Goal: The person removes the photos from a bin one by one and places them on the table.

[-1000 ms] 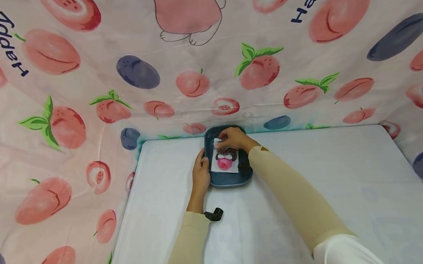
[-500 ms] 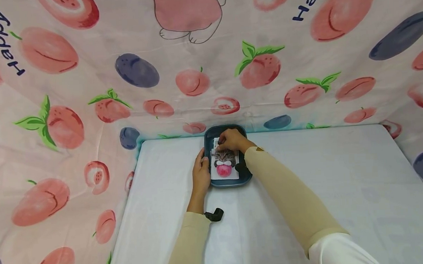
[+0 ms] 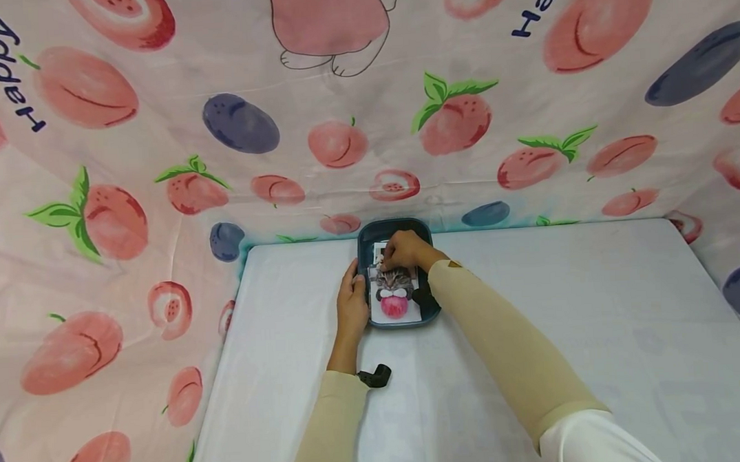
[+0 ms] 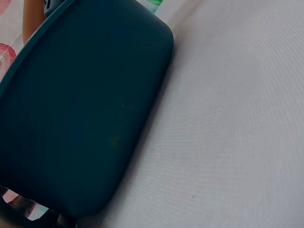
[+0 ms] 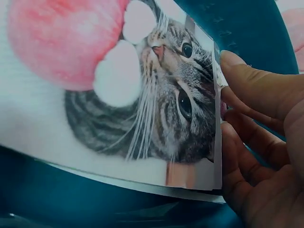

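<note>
A dark blue-green plastic tray (image 3: 394, 224) with raised walls stands at the back of the table, and in the left wrist view its outer wall fills the left half. My left hand (image 3: 352, 302) holds the tray by its left side. Inside lies a photo card (image 3: 393, 303) showing a tabby cat with a pink ball. My right hand (image 3: 404, 250) pinches the card's far edge, thumb (image 5: 251, 83) on one side and fingers on the other. Another card (image 3: 379, 248) shows beyond that edge, partly hidden by the hand.
A white cloth covers the table (image 3: 535, 320). Behind it and to the left hangs a pink curtain (image 3: 314, 89) with printed fruit. Black wrist cameras sit on both wrists, the left camera (image 3: 376, 376) over the tabletop.
The cat card has slid toward the near end of the tray with my right hand, uncovering more of the card beyond it. My left hand has stayed on the tray's side.
</note>
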A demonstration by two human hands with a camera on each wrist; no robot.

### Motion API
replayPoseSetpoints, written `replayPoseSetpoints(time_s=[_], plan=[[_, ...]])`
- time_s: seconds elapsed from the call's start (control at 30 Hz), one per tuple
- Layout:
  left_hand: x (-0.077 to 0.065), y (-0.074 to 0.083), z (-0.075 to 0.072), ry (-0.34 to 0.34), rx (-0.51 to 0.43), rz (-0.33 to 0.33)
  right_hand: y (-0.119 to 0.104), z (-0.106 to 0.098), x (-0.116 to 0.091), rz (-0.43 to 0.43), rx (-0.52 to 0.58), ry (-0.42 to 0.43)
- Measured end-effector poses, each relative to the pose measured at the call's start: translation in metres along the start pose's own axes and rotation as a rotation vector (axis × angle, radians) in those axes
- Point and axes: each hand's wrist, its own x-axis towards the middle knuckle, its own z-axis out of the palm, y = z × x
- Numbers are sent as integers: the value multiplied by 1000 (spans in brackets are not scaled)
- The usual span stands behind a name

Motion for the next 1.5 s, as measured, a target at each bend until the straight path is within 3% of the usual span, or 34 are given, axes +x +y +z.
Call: replayPoseSetpoints(time_s=[0.57,0.97,1.2,1.5], plan=[[0,0,-1,9,-7,10,-7,-6,-6,12,7,-18],[0,1,-1,-1,-18,19,-9,-12,-11,-123,33,-94],[-1,2,-1,1,-3,19,-15,-21,-27,-122,4,-150],[-1,1,-1,2,-4,7,-7,-23,-27,-162,-48,-48]])
